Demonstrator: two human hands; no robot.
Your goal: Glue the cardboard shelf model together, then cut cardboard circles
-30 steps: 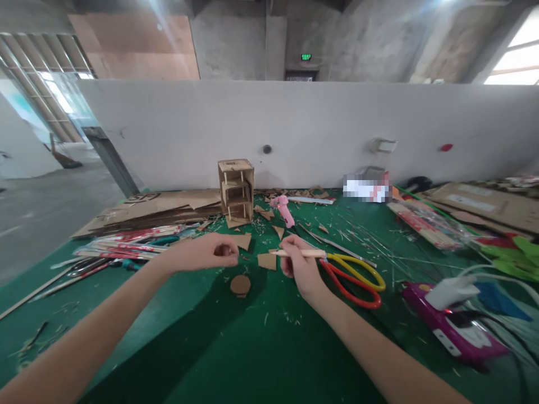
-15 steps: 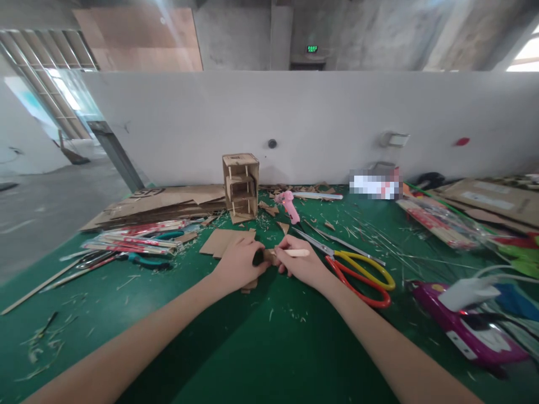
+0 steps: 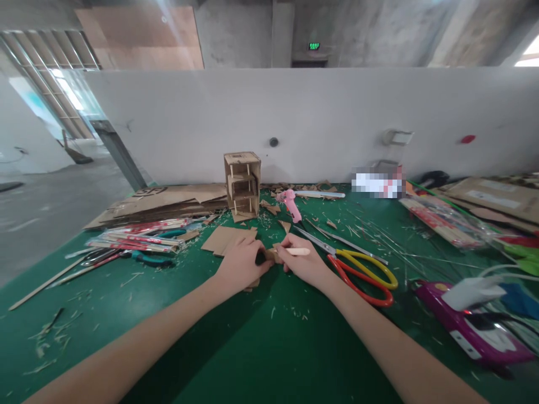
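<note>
Indoors, 2 hands (image 3: 241, 262) (image 3: 305, 262), green tbl (image 3: 252, 348), pale partition (image 3: 189, 123)

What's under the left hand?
Flat cardboard pokes out past the left hand on the far side, and a smaller cardboard bit peeks out on the near side. The hand hides the middle, so I can't tell what else is there.

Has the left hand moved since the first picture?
Yes, rightward. Against the standing cardboard shelf, the left hand was off to its left; now it is straight in front, close to the right hand.
</note>
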